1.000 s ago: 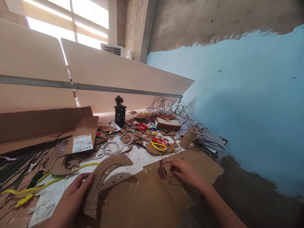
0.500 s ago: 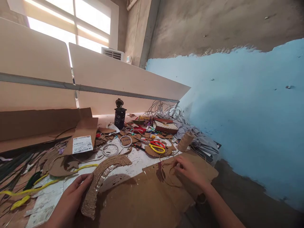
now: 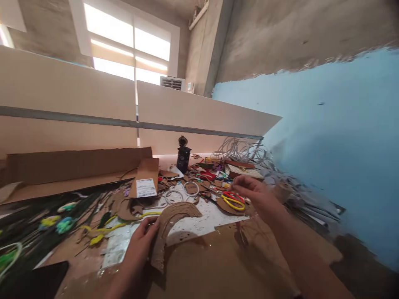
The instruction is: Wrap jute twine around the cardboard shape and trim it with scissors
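Observation:
My left hand (image 3: pixel 144 237) grips a curved cardboard arc covered in twine (image 3: pixel 168 220) by its left side, above a large cardboard sheet (image 3: pixel 202 265). My right hand (image 3: pixel 251 189) is raised over the clutter, its thumb and fingers drawn together; anything between the fingertips is too small or blurred to make out. Just below and left of those fingers lie scissors with yellow and red handles (image 3: pixel 235 207). A spool of twine (image 3: pixel 282 191) stands behind my right forearm and is partly hidden.
A black bottle with its lid up (image 3: pixel 183 160) stands at the back. White rings (image 3: pixel 191 189), cardboard scraps, a patterned bag (image 3: pixel 245 171) and coiled white tubing (image 3: pixel 240 149) crowd the table. An opened cardboard box (image 3: pixel 77 168) lies left, near yellow cord (image 3: pixel 121 226) and a dark flat object (image 3: pixel 46 278).
My right hand has lifted from the loose twine over the cardboard sheet and moved forward, close to the scissors. The left hand still holds the arc. The view has turned left.

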`<state>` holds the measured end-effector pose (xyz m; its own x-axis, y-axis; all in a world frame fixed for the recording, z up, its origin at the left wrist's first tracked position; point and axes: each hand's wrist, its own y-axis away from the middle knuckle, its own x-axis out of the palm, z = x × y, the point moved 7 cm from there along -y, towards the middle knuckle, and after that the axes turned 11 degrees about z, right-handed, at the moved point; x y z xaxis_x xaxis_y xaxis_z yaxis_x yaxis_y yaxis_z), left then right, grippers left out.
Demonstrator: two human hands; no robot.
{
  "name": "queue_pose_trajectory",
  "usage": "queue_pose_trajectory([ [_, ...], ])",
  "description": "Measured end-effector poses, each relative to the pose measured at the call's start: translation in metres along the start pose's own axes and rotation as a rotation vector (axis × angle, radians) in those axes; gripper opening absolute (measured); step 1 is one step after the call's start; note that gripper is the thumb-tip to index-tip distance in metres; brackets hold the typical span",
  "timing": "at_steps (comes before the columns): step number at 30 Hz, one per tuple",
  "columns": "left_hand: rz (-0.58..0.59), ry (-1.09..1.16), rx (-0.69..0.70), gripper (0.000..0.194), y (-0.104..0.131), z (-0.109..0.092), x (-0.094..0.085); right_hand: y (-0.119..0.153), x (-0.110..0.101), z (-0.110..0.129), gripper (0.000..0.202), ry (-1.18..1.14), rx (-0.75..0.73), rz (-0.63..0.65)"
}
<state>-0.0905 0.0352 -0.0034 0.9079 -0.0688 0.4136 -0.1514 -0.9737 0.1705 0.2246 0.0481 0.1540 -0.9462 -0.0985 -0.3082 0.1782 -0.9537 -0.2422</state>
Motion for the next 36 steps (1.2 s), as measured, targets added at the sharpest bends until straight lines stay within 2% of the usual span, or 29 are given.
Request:
queue_pose_trajectory([
  [3,0.034,-0.079,0.104,0.044,-0.003,-0.006,-0.005,-0.021,0.076,-0.021,0.036,-0.027,0.044,0.318],
  [5,0.053,-0.143,0.14,0.044,-0.004,-0.008,-0.007,-0.028,0.115,-0.04,0.036,-0.084,0.097,0.45],
  [7,0.059,-0.18,0.166,0.043,-0.004,-0.01,-0.008,-0.03,0.143,-0.061,0.04,-0.182,0.189,0.537],
  [9,0.065,-0.192,0.179,0.044,-0.004,-0.011,-0.01,-0.031,0.154,-0.074,0.042,-0.255,0.243,0.527],
  [13,0.121,-0.159,0.051,0.054,-0.008,-0.003,-0.009,-0.034,0.137,-0.082,0.042,-0.357,0.19,0.236],
  [15,0.171,-0.141,-0.016,0.058,-0.009,0.002,-0.005,-0.033,0.129,-0.086,0.042,-0.409,0.177,0.136],
  [17,0.196,-0.14,-0.026,0.058,-0.009,0.003,-0.003,-0.032,0.128,-0.091,0.042,-0.42,0.174,0.111],
  [22,0.155,-0.144,-0.033,0.057,-0.012,0.003,-0.01,-0.032,0.132,-0.098,0.044,-0.235,0.147,0.212],
  [24,0.123,-0.149,-0.031,0.054,-0.015,0.003,-0.016,-0.036,0.119,-0.092,0.044,-0.161,0.087,0.151],
  [27,0.083,-0.168,-0.033,0.048,-0.019,0.007,-0.025,-0.043,0.088,-0.075,0.045,-0.212,0.037,-0.004],
  [30,0.096,-0.141,-0.055,0.044,-0.025,0.016,-0.029,-0.047,0.069,-0.047,0.045,-0.252,-0.005,-0.05],
  [32,0.094,-0.097,-0.062,0.043,-0.027,0.023,-0.031,-0.047,0.068,-0.023,0.037,-0.16,-0.051,-0.042],
  [33,0.083,-0.073,-0.06,0.043,-0.028,0.025,-0.033,-0.046,0.075,-0.013,0.033,-0.096,-0.064,0.002],
  [36,0.057,-0.01,-0.084,0.039,-0.028,0.032,-0.035,-0.042,0.12,0.001,0.016,0.139,-0.09,0.29],
])
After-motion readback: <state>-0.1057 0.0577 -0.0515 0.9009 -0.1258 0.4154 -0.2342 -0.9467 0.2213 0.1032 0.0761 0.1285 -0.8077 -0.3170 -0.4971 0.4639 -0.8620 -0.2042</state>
